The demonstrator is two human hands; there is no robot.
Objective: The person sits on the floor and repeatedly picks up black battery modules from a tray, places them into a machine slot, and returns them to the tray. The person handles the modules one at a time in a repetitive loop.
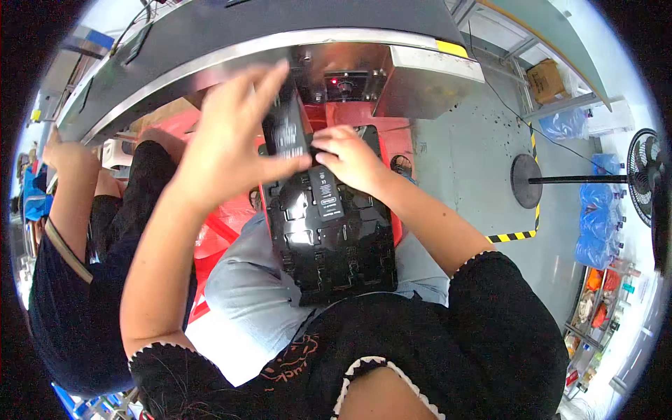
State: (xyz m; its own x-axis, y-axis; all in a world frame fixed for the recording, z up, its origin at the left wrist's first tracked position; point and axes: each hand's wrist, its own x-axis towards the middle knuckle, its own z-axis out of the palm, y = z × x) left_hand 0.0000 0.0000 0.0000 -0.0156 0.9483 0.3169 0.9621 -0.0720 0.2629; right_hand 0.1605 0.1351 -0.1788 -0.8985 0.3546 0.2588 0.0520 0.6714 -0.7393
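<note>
A black moulded plastic tray (336,255) with shaped recesses rests across my lap. A flat black battery (327,194) with white print lies on the tray's upper middle part. My left hand (234,129), smeared by motion, spans a second flat black piece (285,129) with a pale printed strip, thumb at its lower end and fingers at its upper end. This piece is tilted above the tray's far left edge and blurred. My right hand (348,159) is over the tray's far part, fingers bent and drawn together beside the blurred piece; what they pinch, if anything, is hidden.
Ahead runs a dark-topped workbench (336,35) with a metal edge. Under it sits a metal box-like fixture (346,85) with a red light. Another person (84,280) sits close at my left. A standing fan (640,168) and blue-wrapped bundles (598,217) are at the right.
</note>
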